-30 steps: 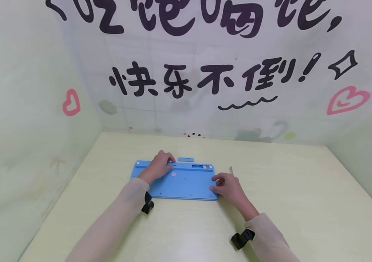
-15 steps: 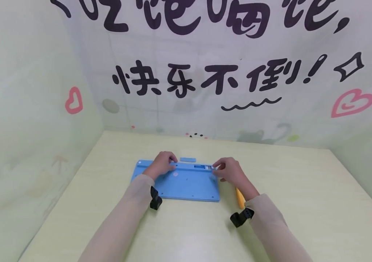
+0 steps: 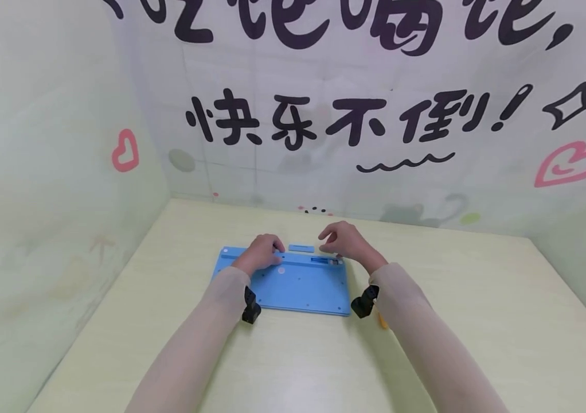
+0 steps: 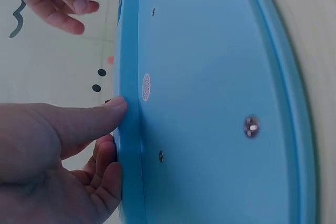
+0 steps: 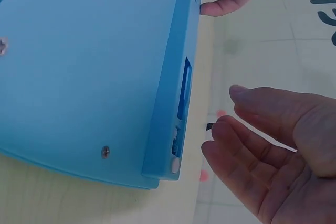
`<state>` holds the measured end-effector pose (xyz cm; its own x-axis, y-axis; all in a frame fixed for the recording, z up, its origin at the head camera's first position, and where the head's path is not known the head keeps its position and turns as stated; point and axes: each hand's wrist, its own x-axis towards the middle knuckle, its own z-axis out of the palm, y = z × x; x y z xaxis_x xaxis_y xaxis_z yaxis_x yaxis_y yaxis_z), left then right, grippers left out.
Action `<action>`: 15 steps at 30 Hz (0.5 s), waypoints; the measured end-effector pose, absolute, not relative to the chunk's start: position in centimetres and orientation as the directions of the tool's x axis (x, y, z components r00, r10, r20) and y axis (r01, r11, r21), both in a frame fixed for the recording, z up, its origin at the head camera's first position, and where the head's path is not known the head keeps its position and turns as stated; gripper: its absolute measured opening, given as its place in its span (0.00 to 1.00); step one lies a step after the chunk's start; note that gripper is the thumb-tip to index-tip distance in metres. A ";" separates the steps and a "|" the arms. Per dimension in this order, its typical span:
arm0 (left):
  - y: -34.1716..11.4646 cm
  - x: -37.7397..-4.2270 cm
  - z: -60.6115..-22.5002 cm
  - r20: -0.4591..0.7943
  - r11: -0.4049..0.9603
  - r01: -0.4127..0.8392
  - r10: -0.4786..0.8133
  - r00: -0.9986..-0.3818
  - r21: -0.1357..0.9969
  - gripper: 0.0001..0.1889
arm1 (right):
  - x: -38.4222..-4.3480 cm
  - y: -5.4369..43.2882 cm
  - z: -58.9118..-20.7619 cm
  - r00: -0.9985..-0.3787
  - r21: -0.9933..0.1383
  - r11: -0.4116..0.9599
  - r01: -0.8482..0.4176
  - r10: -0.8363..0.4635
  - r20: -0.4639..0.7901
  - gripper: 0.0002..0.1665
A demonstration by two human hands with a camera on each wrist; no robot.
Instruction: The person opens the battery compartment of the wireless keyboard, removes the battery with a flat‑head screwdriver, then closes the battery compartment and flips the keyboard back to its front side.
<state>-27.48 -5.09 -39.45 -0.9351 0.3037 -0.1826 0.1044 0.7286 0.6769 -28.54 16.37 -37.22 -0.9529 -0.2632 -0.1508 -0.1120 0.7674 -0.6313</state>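
A blue keyboard (image 3: pixel 300 289) lies face down on the table, its screw-dotted underside up. My left hand (image 3: pixel 262 252) grips its raised far edge, thumb (image 4: pixel 100 116) on top and fingers curled behind. At the right end of that edge, the battery compartment (image 5: pixel 184 90) is uncovered. Just behind the keyboard lies a small blue battery cover (image 3: pixel 301 248). My right hand (image 3: pixel 346 241) hovers right of the cover, beyond the keyboard's far right corner. In the right wrist view its loosely bent fingers (image 5: pixel 236 166) and thumb stand apart with nothing between them.
An orange handle (image 3: pixel 383 321) lies on the table right of the keyboard, mostly hidden under my right forearm. Behind the pale table (image 3: pixel 479 298) rises a wall covering (image 3: pixel 293 178) with black lettering. Each wrist wears a black camera.
My right hand has moved from the keyboard's right side, up past its far right corner, toward the battery cover. My left hand keeps its grip on the far edge. The head view has shifted slightly.
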 end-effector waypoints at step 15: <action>-5.0 -27.5 -39.1 -0.214 0.746 0.090 0.301 -0.929 0.660 0.08 | -31.6 14.4 -38.7 -0.918 -0.625 0.760 -0.176 -0.355 -0.174 0.14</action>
